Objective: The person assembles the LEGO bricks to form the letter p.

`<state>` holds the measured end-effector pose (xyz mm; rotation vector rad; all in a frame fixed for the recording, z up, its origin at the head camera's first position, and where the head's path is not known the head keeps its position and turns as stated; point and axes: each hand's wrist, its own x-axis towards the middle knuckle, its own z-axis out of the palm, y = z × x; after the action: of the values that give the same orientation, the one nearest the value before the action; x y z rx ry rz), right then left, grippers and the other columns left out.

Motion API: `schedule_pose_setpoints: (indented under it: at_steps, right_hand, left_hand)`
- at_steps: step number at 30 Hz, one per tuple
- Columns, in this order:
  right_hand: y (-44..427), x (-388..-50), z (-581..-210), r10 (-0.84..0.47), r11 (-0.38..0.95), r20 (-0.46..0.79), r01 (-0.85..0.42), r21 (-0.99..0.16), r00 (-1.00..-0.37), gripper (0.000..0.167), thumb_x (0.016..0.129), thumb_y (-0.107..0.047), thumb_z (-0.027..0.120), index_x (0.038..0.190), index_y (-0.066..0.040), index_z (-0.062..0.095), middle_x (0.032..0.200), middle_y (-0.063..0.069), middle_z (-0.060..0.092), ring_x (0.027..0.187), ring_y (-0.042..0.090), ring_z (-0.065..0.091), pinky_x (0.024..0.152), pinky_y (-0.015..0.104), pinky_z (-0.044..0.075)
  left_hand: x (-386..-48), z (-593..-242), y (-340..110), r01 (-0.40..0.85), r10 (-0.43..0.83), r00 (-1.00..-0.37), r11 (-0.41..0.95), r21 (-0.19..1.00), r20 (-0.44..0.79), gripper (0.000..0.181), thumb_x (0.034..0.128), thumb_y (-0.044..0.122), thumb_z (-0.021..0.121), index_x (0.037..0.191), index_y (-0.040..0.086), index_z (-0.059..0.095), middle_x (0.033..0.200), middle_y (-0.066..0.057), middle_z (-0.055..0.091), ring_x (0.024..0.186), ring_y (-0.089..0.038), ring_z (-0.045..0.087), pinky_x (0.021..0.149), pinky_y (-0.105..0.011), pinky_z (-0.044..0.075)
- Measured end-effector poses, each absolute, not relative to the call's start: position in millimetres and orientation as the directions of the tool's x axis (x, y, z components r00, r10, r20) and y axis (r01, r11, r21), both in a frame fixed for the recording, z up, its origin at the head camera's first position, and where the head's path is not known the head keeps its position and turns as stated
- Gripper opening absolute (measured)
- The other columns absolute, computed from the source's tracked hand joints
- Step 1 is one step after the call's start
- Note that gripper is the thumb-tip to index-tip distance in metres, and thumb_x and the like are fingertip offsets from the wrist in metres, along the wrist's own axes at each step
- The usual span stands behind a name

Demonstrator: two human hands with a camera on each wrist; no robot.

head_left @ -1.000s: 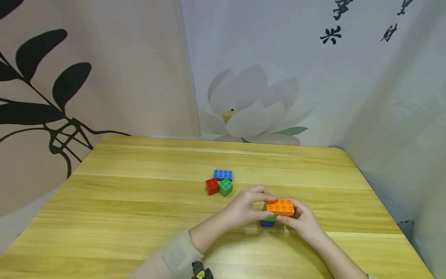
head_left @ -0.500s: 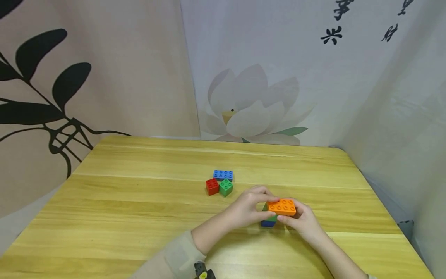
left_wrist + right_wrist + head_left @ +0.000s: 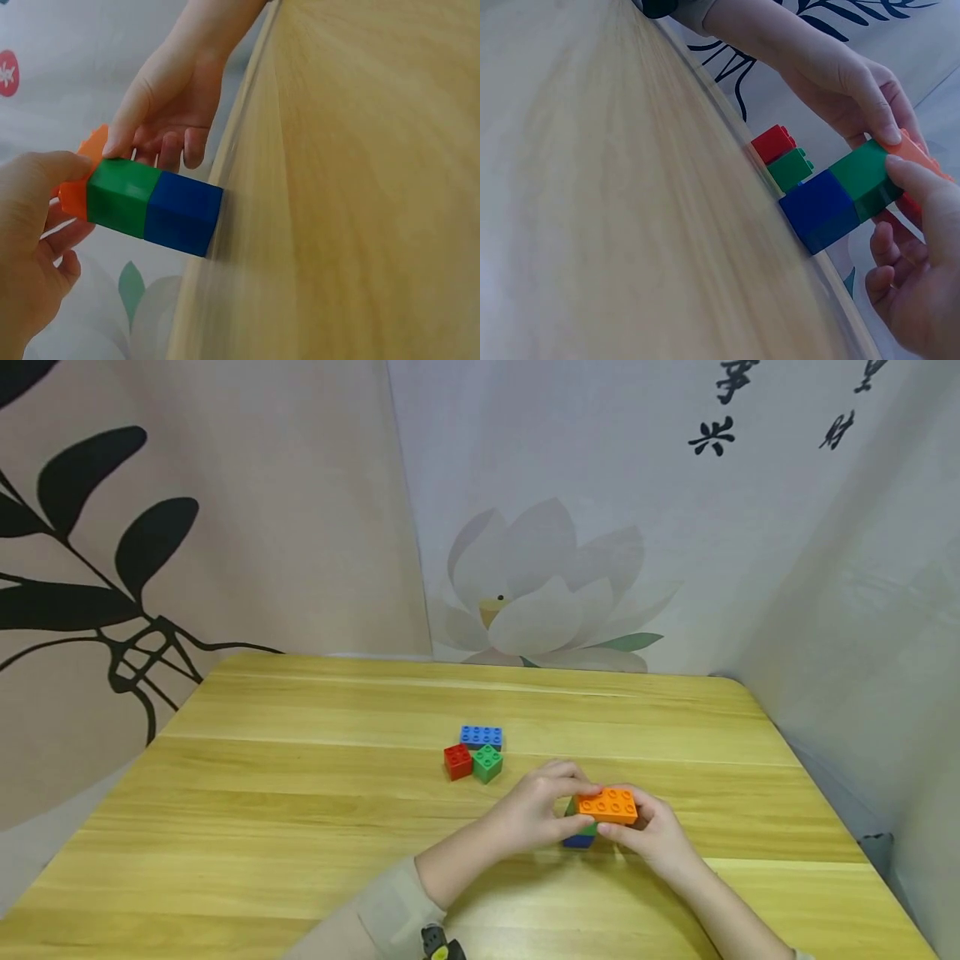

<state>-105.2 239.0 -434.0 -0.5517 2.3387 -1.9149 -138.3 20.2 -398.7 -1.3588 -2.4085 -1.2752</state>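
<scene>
An orange building brick, studs up, forms the top of a small stack. Under it is a green brick, and a dark blue brick stands lowest, on the tabletop. My left hand pinches the orange brick's left end between thumb and fingers. From the other side my right hand grips the orange brick, its thumb at the near edge close to the green one. In the head view the orange brick overhangs the stack to the right, and the hands partly hide the lower bricks.
Beyond the hands, to the left, a blue brick, a red brick and a small green brick sit close together on the wooden table. Printed curtains hang behind the table's far edge.
The orange brick has shifted very slightly to the right since the earliest frame. Both hands keep their hold, and the loose bricks stay where they were.
</scene>
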Motion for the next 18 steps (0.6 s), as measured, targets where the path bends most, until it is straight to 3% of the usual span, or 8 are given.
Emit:
schedule_pose_setpoints:
  at_steps: [7,18]
  right_hand:
    - [240.2,-105.7,-434.7,-0.317,0.169,0.167,-0.229,-0.959,-0.933,0.037,0.087,0.002,0.067,0.121,0.008,0.054,0.111,0.005,0.064,0.096,0.019,0.063,0.078,0.030,0.054]
    - [240.7,-106.3,-435.2,-0.339,0.152,0.194,-0.257,-0.954,-0.921,0.037,0.087,0.004,0.065,0.121,0.010,0.052,0.111,0.004,0.064,0.096,0.018,0.063,0.079,0.029,0.053]
  left_hand:
    - [-137.6,-398.1,20.4,0.759,0.672,-0.589,0.269,0.592,0.449,0.034,0.0827,0.013,0.076,0.114,0.003,0.068,0.101,0.006,0.058,0.090,-0.002,0.048,0.075,-0.016,0.049]
    - [-137.0,-398.7,18.8,0.715,0.659,-0.627,0.274,0.644,0.416,0.036,0.0832,0.013,0.076,0.117,0.005,0.067,0.102,0.007,0.058,0.092,-0.004,0.050,0.078,-0.019,0.049]
